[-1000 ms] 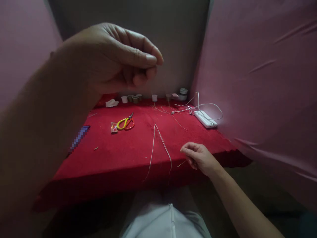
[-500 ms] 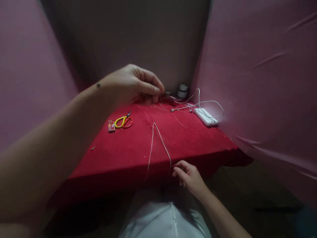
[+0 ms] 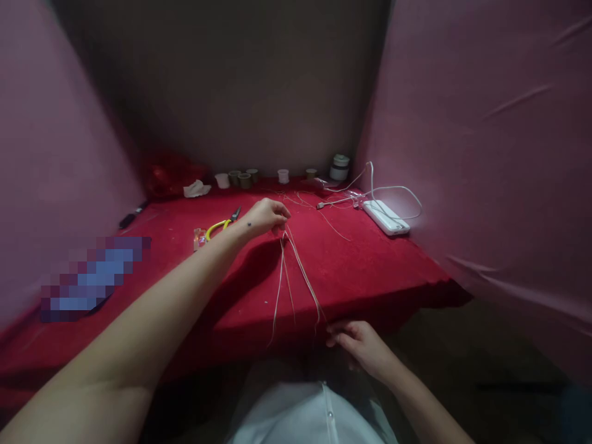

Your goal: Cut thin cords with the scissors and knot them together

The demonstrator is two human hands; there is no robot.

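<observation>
Thin pale cords [image 3: 301,271] hang from one knotted point on the red cloth and fan out over its front edge. At their top, my left hand [image 3: 268,216] is closed in a pinch on a strand of cord beside the knot. Below the table edge, my right hand [image 3: 358,345] is closed with thumb and fingertips on the end of a thin cord at the right of the bundle. Its fingertips are slightly blurred. Yellow-handled scissors [image 3: 219,227] lie left of my left hand, partly behind my forearm.
A white power bank [image 3: 387,219] with a white cable lies at right, near loose threads [image 3: 330,223]. Small spools [image 3: 244,180], a crumpled tissue [image 3: 197,189] and a lidded jar [image 3: 340,168] stand along the back. A pixelated blue patch [image 3: 102,277] covers something at left.
My left hand has come down from above the table to the top of the cords. A further strand now hangs between them. My right hand has moved slightly down and right.
</observation>
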